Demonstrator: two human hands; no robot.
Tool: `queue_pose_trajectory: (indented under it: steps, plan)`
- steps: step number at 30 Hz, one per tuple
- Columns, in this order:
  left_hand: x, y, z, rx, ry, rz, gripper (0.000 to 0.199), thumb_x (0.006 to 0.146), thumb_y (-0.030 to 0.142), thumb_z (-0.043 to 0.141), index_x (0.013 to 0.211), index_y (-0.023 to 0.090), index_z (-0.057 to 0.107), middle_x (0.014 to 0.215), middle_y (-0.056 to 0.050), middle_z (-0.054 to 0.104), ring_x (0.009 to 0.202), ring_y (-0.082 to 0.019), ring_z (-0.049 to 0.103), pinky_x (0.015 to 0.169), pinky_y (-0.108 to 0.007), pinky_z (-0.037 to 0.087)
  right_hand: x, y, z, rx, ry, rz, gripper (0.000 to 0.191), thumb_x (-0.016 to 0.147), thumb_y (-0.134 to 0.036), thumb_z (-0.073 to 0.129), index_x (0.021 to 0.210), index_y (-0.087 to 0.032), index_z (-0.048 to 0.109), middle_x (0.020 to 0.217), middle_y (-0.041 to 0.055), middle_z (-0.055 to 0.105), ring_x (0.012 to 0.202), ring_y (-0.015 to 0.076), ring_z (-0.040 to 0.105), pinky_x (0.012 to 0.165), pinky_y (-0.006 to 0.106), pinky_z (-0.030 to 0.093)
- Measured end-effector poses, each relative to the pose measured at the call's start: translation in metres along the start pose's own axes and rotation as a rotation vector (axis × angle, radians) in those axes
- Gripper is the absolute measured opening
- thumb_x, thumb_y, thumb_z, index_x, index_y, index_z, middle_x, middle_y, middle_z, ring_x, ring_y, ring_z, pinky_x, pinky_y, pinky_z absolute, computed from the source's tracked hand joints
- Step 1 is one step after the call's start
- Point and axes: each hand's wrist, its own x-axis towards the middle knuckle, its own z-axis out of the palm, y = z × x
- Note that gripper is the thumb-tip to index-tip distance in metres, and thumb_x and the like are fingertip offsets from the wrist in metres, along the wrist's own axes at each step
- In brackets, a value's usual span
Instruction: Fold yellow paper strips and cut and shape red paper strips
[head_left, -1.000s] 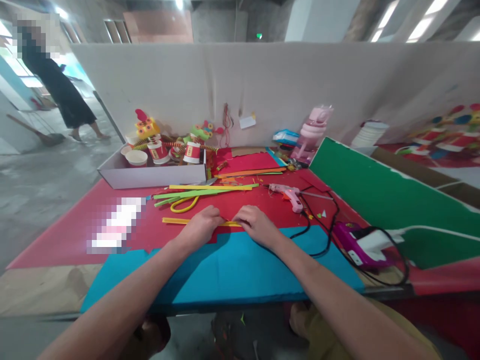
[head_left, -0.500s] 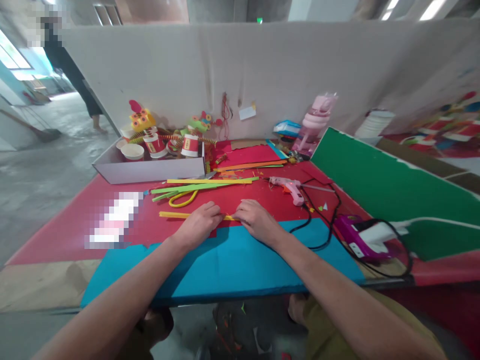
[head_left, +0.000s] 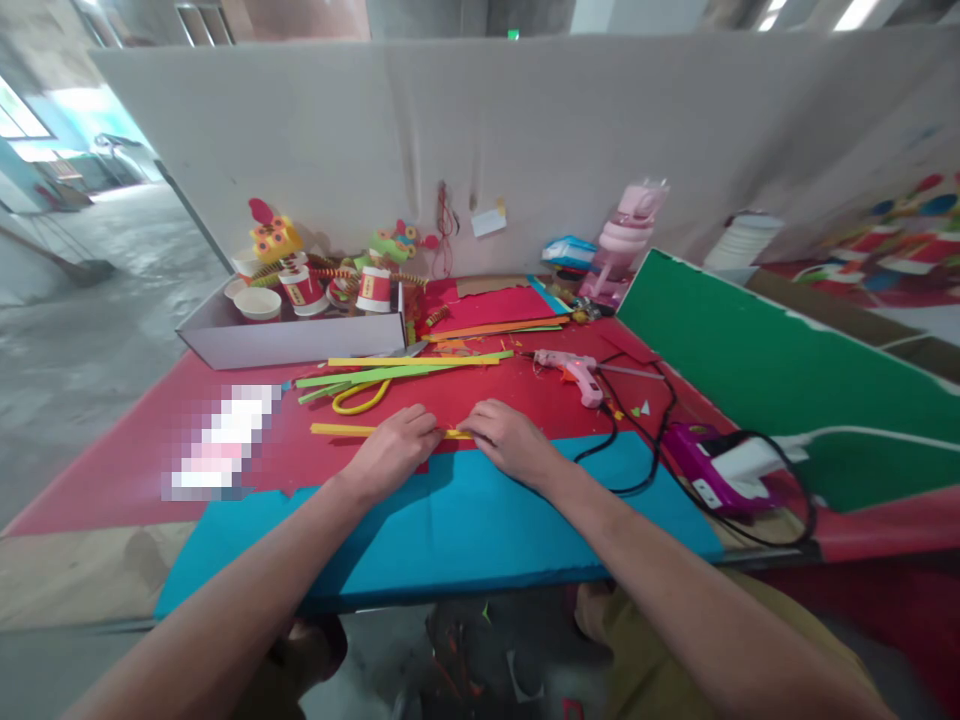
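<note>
A yellow paper strip (head_left: 341,430) lies across the front of the red sheet, close to the blue sheet (head_left: 480,530). My left hand (head_left: 401,440) is closed on its middle, and the long end sticks out to the left. My right hand (head_left: 506,435) pinches the strip's right part, with a short yellow length showing between the two hands. The fingertips hide the exact fold or end there. Beyond the hands lie green paper strips (head_left: 405,373), another yellow strip (head_left: 420,361) and yellow-handled scissors (head_left: 360,400). A pink glue gun (head_left: 574,372) rests to the right.
At the back left, a white box (head_left: 292,342) holds paper cups and paper figures. A green board (head_left: 780,380) stands at the right beside a purple power strip (head_left: 709,470) with black cables. A pink bottle (head_left: 626,240) stands near the back wall. Orange strips (head_left: 495,328) lie behind.
The view has shifted slightly. Both hands stay on the yellow strip in nearly the same pose. The person walking at the far left is out of view.
</note>
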Motion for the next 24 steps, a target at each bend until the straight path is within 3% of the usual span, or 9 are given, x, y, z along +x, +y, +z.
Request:
queue_pose_trajectory:
  steps: [5,12,24]
  plan:
    - [-0.0003,0.0003,-0.0005,-0.036,-0.001,0.0,0.026,0.095,0.021,0.042,0.096,0.011,0.065,0.082,-0.008,0.056,0.081,-0.02,0.047,0.071,-0.032,0.039,0.0032,-0.0012,0.0,-0.019,0.019,0.068,0.017,0.092,-0.026,0.056,0.099,-0.02,0.07,0.091,0.0062,0.066,0.089,0.0192,0.055,0.081,0.034,0.039]
    - [-0.0017,0.0003,0.0014,-0.017,0.029,-0.013,0.024,0.094,0.019,0.043,0.094,0.011,0.065,0.084,-0.009,0.056,0.082,-0.02,0.049,0.072,-0.032,0.043,0.0036,-0.0005,0.0033,-0.039,0.065,0.026,0.013,0.089,-0.019,0.059,0.093,-0.021,0.072,0.087,0.0041,0.068,0.086,0.0168,0.058,0.095,0.038,0.035]
    - [-0.0002,-0.0007,0.0011,0.065,0.097,0.08,0.026,0.095,0.018,0.043,0.082,0.01,0.065,0.077,-0.007,0.056,0.074,-0.019,0.046,0.064,-0.032,0.037,0.002,0.0008,0.0042,-0.129,0.13,-0.106,0.017,0.089,-0.015,0.056,0.092,-0.02,0.072,0.081,0.0034,0.066,0.082,0.017,0.058,0.102,0.041,0.039]
